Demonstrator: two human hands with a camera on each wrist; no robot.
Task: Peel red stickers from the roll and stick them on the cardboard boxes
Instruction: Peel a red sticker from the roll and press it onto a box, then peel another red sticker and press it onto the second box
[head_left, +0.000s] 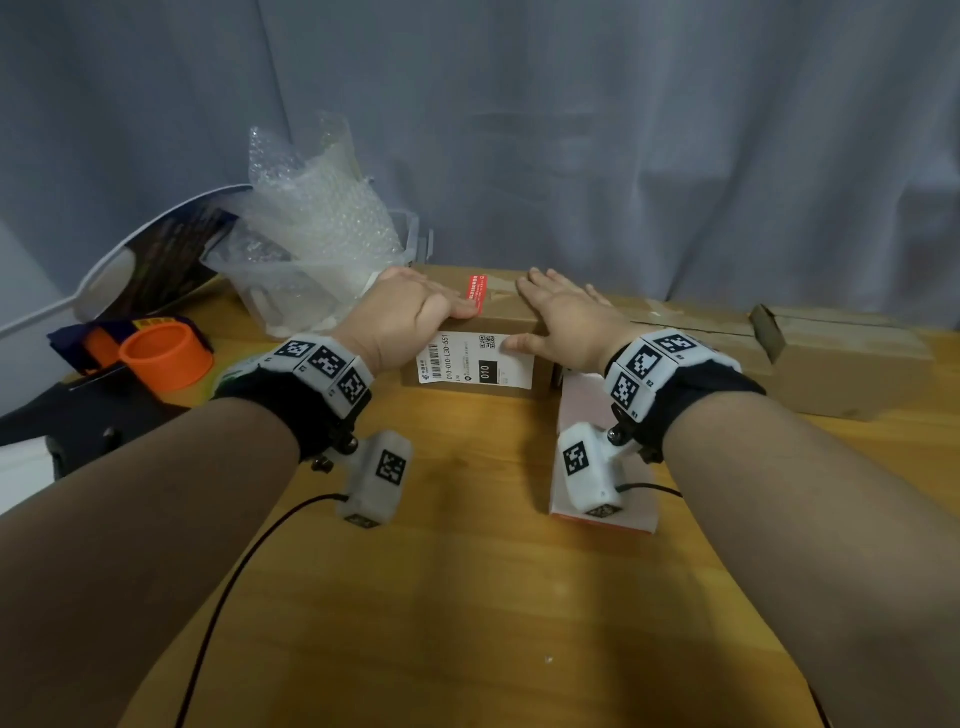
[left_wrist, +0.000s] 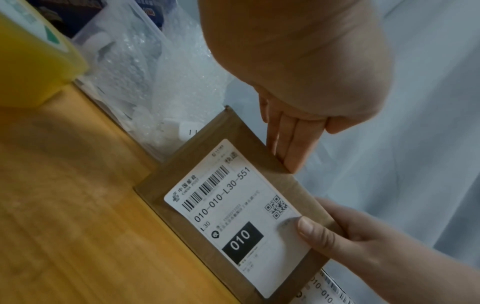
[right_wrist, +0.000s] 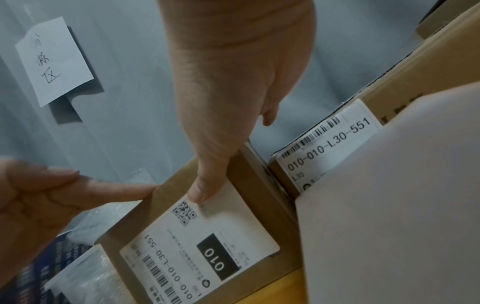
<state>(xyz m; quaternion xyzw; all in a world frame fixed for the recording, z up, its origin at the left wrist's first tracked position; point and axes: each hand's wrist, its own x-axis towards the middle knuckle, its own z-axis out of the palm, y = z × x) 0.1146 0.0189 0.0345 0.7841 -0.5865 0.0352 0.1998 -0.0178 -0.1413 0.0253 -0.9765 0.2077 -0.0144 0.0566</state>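
A small cardboard box stands at the table's back middle. A red sticker lies on its top and a white shipping label covers its front. My left hand lies on the box top with straight fingers, the tip at the sticker's near end. On the right part of the top rests my right hand, its thumb pressing the label's upper edge. A pinkish-white sticker pad with a red edge lies on the table under my right wrist.
More cardboard boxes lie in a row to the right; the nearest carries the same label. At the left are a clear bin of bubble wrap, an orange roll and dark items. A grey curtain hangs behind.
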